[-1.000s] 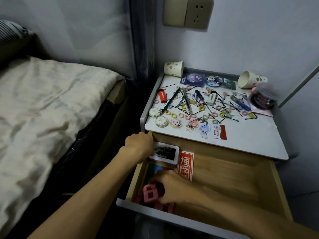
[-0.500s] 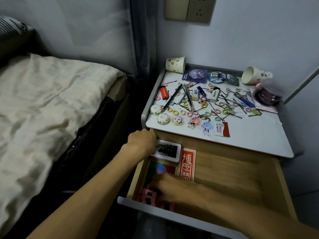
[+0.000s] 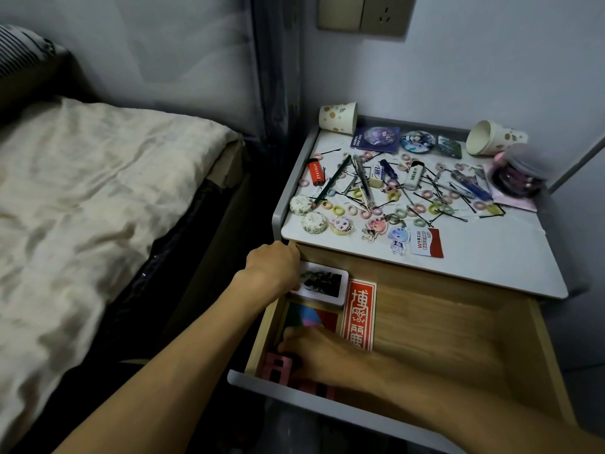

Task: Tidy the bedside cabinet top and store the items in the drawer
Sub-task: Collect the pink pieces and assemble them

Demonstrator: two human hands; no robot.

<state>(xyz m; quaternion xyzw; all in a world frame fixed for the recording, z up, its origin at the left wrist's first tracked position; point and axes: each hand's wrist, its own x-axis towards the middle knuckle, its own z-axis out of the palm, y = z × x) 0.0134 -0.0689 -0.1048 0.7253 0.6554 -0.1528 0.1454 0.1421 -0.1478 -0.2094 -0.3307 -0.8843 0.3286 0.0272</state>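
Inside the drawer [image 3: 442, 329], front-left, pink blocks [image 3: 278, 368] lie gripped by the right hand [image 3: 322, 358] (left hand [image 3: 273, 267], hold hidden, touches white box [image 3: 322, 283]).

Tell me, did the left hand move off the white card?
No. The left hand stays on the white card, at its left end, just under the cabinet top and its front left corner.

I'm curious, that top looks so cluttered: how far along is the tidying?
Early. Done: the drawer is open and holds a red card. In hand: the left hand holds a white-framed card at its back corner; the right hand holds pink blocks at the front. Left: cups, lighter, hair rings, badges on the cabinet top.
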